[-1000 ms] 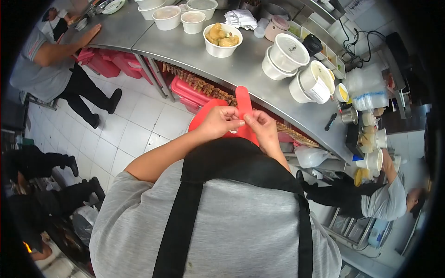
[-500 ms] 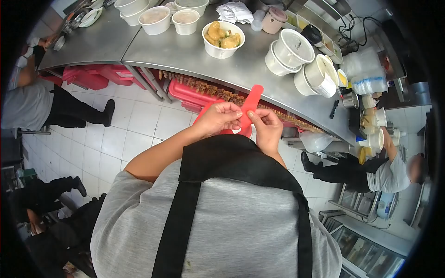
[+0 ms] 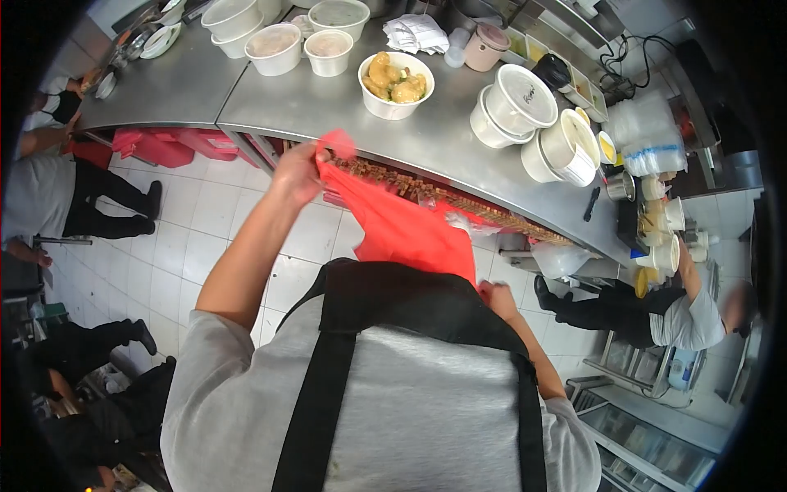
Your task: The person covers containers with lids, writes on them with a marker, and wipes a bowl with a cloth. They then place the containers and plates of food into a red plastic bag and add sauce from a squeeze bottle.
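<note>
In the upper middle of the frame the left hand [image 3: 297,170] pinches one corner of a red plastic bag [image 3: 399,225], just below the edge of the steel bench [image 3: 328,102]. The bag stretches down to the right, where the right hand [image 3: 494,295] grips its other end. The hands are well apart. A bowl of food [image 3: 396,84] stands on the bench above.

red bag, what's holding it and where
Both hands hold the red plastic bag: left hand grips its upper edge, right hand its lower end near the apron.
</note>
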Demonstrator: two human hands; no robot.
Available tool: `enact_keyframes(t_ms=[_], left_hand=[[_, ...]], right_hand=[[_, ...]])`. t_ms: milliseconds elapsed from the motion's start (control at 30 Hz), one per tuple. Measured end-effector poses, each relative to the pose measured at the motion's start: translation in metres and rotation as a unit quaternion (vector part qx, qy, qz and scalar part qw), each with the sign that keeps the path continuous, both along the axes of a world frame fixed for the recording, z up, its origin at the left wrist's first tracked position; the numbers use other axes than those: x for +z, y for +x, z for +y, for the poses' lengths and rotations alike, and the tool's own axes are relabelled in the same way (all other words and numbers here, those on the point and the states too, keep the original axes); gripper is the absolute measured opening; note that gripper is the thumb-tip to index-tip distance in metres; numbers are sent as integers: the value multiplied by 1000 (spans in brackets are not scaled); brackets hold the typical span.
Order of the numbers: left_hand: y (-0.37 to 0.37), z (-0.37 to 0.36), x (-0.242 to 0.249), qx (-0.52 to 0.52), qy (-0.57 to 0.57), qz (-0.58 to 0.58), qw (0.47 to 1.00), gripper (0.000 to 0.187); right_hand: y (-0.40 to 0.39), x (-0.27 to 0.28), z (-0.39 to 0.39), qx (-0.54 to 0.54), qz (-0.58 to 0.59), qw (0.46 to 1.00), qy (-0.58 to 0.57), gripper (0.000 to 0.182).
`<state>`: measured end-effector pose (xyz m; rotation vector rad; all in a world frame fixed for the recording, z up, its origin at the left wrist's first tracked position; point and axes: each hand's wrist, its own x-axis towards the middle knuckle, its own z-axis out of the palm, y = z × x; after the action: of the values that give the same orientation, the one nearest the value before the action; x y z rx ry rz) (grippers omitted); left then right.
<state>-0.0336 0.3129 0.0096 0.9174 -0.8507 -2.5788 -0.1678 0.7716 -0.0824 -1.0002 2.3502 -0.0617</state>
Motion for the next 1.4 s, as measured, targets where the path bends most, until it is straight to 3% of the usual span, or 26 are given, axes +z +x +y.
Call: enact_keyframes(t_ms=[67,100,167,200,233,267,333,433,500,600,633,733,767,800,833,867,933,1033,1100,1133,1200,1233,1267,1300,1333,1400], left_hand=[[8,-13,2,-40,-113,32,992,13],[2,17,40,-56,-179,-44,981,12],[-20,65,61,-100,-299,-72,946,13],[-32,84,43,-97,-511,-56,852,14],[-33,100,60,-137,-565,-20,814,13],[-32,114,70,-114,-538,55,833,17],[-7,121,93,-62,-658,119,741,28],[14,98,66,-56,-817,-78,569,42],[16,73,27,-50,-806,-140,572,34],[6,55,-2,-60,-493,-80,864,22],[6,59,-2,-114,-185,-18,976,22],[26,99,23,-226,-390,6,892,31],[29,99,35,-254,-475,41,841,33],[25,91,33,-291,-561,-67,772,33],[17,75,29,-319,-633,-173,683,34],[10,57,23,-338,-691,-274,577,35],[4,17,-25,-127,-833,-243,480,42],[-4,30,1,-157,-539,-1,827,46],[-2,76,54,-317,-151,105,930,51],[3,86,73,-422,-341,190,818,55],[3,99,95,-489,-366,229,758,58],[-5,95,83,-475,-404,238,745,58],[-13,89,70,-462,-441,246,729,58],[-22,81,54,-375,-586,141,704,57],[-31,71,36,-362,-593,-111,711,55],[-38,43,-15,-101,-804,-138,569,43]], right_hand=[[-3,35,-8,-80,16,996,-43,26],[-8,45,-28,-62,97,963,-245,32],[4,119,-124,-84,133,885,-437,36],[20,150,-167,-21,174,874,-453,36],[29,165,-199,43,215,857,-467,37],[20,142,-217,63,135,875,-461,34],[18,121,-229,2,-14,870,-493,32],[40,154,-237,-159,-113,777,-598,26],[73,157,-222,-17,-15,808,-589,24],[75,139,-199,27,37,869,-492,19],[51,134,-189,-7,62,902,-428,19],[1,116,-163,-78,174,951,-243,24],[0,108,-157,-168,-64,914,-363,27],[1,102,-151,-243,-295,804,-456,29],[4,100,-144,-297,-501,628,-516,32],[11,106,-140,-276,-428,683,-523,33],[40,143,-144,-231,-268,773,-526,35],[64,172,-140,-181,-12,874,-451,36],[29,125,-105,-184,141,929,-289,35],[-4,95,-75,-260,159,888,-345,28],[-34,94,-37,-327,223,886,-243,17],[-32,94,-31,-378,17,827,-416,22],[-26,93,-24,-399,-191,701,-559,28],[-4,114,-30,-412,-310,622,-589,35],[27,148,-45,-415,-423,531,-606,42],[83,199,-69,-379,-563,410,-609,53]])
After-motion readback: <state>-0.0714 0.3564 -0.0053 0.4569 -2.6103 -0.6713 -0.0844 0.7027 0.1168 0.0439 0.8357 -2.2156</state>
